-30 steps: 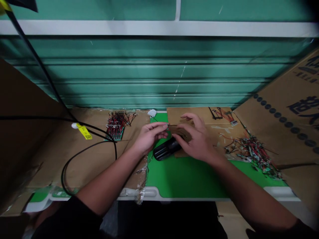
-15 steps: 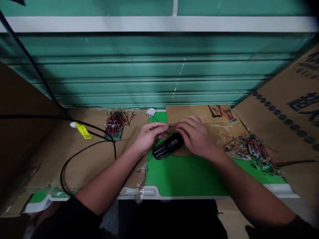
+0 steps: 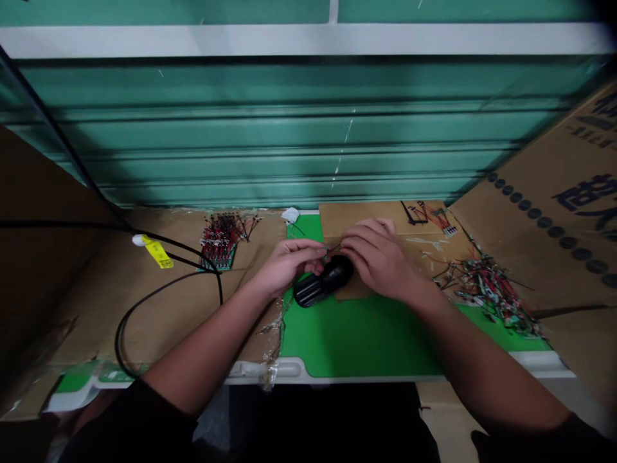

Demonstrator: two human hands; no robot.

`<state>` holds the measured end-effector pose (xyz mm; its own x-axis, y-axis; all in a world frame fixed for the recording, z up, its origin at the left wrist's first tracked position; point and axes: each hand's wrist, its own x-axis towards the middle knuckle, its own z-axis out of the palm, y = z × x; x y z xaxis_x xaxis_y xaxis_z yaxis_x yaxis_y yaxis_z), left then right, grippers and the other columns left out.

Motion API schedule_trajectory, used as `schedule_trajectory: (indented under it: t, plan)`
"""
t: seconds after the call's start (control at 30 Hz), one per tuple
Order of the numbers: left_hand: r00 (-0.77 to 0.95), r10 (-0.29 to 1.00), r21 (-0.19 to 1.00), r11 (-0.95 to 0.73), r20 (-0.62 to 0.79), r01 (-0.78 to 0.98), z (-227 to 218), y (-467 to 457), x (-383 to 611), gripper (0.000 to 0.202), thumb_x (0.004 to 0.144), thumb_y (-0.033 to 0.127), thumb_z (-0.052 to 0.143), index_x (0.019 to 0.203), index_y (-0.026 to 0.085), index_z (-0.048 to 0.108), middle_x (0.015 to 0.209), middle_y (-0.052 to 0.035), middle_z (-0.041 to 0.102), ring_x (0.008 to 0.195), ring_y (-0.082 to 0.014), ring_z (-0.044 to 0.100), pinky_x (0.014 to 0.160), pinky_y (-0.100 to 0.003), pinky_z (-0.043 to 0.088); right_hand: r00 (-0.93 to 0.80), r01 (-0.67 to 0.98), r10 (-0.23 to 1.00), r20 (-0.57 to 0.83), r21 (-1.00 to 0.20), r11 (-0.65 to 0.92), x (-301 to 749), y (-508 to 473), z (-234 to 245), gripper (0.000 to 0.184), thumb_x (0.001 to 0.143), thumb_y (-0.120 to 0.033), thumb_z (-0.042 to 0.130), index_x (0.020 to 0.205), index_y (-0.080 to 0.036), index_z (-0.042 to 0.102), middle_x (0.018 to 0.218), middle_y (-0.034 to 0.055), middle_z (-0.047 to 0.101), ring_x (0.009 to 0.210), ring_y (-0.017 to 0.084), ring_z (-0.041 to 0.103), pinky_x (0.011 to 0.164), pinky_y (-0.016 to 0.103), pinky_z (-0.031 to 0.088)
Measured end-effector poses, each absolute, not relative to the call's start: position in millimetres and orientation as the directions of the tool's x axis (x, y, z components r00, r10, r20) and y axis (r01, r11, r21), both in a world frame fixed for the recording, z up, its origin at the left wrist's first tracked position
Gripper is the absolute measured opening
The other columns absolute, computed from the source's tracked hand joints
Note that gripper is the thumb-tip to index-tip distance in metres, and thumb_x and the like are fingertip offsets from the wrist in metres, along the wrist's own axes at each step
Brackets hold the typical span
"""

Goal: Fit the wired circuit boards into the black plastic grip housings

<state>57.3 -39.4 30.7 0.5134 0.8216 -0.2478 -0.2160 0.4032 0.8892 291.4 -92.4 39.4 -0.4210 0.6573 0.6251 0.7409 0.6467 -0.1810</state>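
My left hand (image 3: 295, 263) is closed in a pinch, with a tiny green piece (image 3: 326, 253) at its fingertips. From there a thin dark wire (image 3: 334, 249) runs across the short gap to my right hand (image 3: 375, 255), whose fingers are pinched on it. The fingers hide most of both the piece and the wire. Just below the hands lies a black rounded object (image 3: 322, 283) with a ridged end; its kind is unclear. A further thin dark wire (image 3: 299, 228) lies beyond my left hand.
Circuit boards with red and black wires (image 3: 218, 244) sit on cardboard at left. A tangled heap of wired boards (image 3: 496, 289) lies at right, below a small wired connector (image 3: 449, 231). A black cable (image 3: 137, 305) with a yellow tag (image 3: 159, 252) loops at left. Cardboard walls (image 3: 544, 212) flank the green tabletop (image 3: 361, 347).
My two hands stay pinched at nearly the same spot, with only slight finger movement. The whole view has shifted a little. The black object and the wire piles remain in place.
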Motion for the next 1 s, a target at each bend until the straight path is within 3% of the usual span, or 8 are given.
schedule_trajectory:
  t: [0.1, 0.23, 0.3, 0.5, 0.73, 0.8, 0.9, 1.0]
  plan:
    - [0.473, 0.842, 0.856, 0.428, -0.26, -0.291, 33.2, -39.5, 58.7, 0.036, 0.067, 0.028, 0.101, 0.095, 0.011, 0.085, 0.085, -0.0071, 0.08, 0.067, -0.0129, 0.071, 0.067, -0.024, 0.057, -0.29, 0.778, 0.639, 0.712, -0.213, 0.591, 286.3, -96.4, 42.4, 0.017, 0.104, -0.02, 0.067, 0.12, -0.023, 0.07, 0.13, 0.0131, 0.074, 0.122, 0.034, 0.064, 0.104, 0.053, 0.044]
    - [0.475, 0.841, 0.806, 0.459, -0.258, -0.375, 33.9, -38.7, 59.1, 0.038, 0.071, 0.023, 0.099, 0.103, 0.011, 0.083, 0.095, -0.0084, 0.082, 0.071, -0.0111, 0.072, 0.07, -0.021, 0.058, -0.198, 0.743, 0.629, 0.752, -0.303, 0.597, 274.6, -103.4, 45.2, 0.008, 0.099, -0.021, 0.074, 0.106, -0.024, 0.074, 0.104, 0.0097, 0.074, 0.102, 0.03, 0.066, 0.092, 0.049, 0.051]
    - [0.496, 0.831, 0.781, 0.476, -0.251, -0.403, 32.5, -38.2, 59.1, 0.04, 0.073, 0.022, 0.099, 0.107, 0.011, 0.082, 0.095, -0.0085, 0.082, 0.073, -0.0113, 0.073, 0.07, -0.02, 0.058, -0.19, 0.703, 0.665, 0.722, -0.372, 0.606, 269.4, -104.8, 42.2, 0.007, 0.099, -0.022, 0.075, 0.105, -0.026, 0.076, 0.098, 0.0074, 0.074, 0.098, 0.028, 0.067, 0.092, 0.049, 0.054]
    - [0.559, 0.8, 0.769, 0.495, -0.22, -0.405, 27.5, -41.4, 60.5, 0.046, 0.074, 0.019, 0.098, 0.115, 0.013, 0.077, 0.091, -0.0066, 0.081, 0.075, -0.0143, 0.075, 0.072, -0.023, 0.061, -0.055, 0.555, 0.787, 0.615, -0.636, 0.536, 263.9, -100.8, 23.7, 0.024, 0.099, -0.032, 0.079, 0.124, -0.03, 0.078, 0.114, 0.0072, 0.076, 0.109, 0.028, 0.071, 0.097, 0.048, 0.059]
    - [0.608, 0.767, 0.823, 0.472, -0.206, -0.317, 30.0, -44.0, 60.4, 0.056, 0.075, 0.026, 0.097, 0.123, 0.013, 0.072, 0.091, -0.0069, 0.079, 0.073, -0.0152, 0.073, 0.073, -0.027, 0.058, -0.053, 0.351, 0.862, 0.505, -0.799, 0.489, 262.0, -99.8, 24.3, 0.016, 0.099, -0.031, 0.08, 0.114, -0.028, 0.083, 0.113, 0.0058, 0.082, 0.112, 0.026, 0.074, 0.104, 0.047, 0.059]
    - [0.583, 0.795, 0.896, 0.369, -0.166, -0.249, 33.6, -41.0, 57.3, 0.054, 0.078, 0.034, 0.095, 0.123, 0.014, 0.071, 0.088, -0.0058, 0.077, 0.072, -0.0158, 0.071, 0.07, -0.028, 0.055, -0.037, 0.35, 0.872, 0.488, -0.811, 0.468, 263.6, -99.0, 27.2, 0.016, 0.097, -0.032, 0.082, 0.112, -0.028, 0.084, 0.111, 0.0052, 0.083, 0.11, 0.026, 0.074, 0.104, 0.047, 0.059]
    - [0.514, 0.857, 0.998, 0.051, -0.019, -0.049, 38.9, -37.6, 50.2, 0.048, 0.08, 0.044, 0.092, 0.113, 0.016, 0.071, 0.089, -0.0049, 0.073, 0.074, -0.0155, 0.066, 0.069, -0.028, 0.049, 0.021, 0.331, 0.877, 0.48, -0.831, 0.447, 269.0, -95.7, 30.9, 0.013, 0.095, -0.032, 0.084, 0.107, -0.027, 0.085, 0.108, 0.0046, 0.083, 0.104, 0.025, 0.075, 0.102, 0.045, 0.059]
    - [0.518, 0.852, 0.93, -0.253, 0.083, 0.266, 38.5, -39.7, 44.2, 0.064, 0.066, 0.047, 0.101, 0.116, 0.019, 0.072, 0.104, -0.0063, 0.071, 0.087, -0.0197, 0.064, 0.077, -0.032, 0.049, 0.081, 0.314, 0.87, 0.487, -0.841, 0.441, 275.1, -91.4, 33.4, 0.011, 0.092, -0.031, 0.086, 0.102, -0.025, 0.085, 0.103, 0.0045, 0.083, 0.095, 0.023, 0.075, 0.093, 0.041, 0.061]
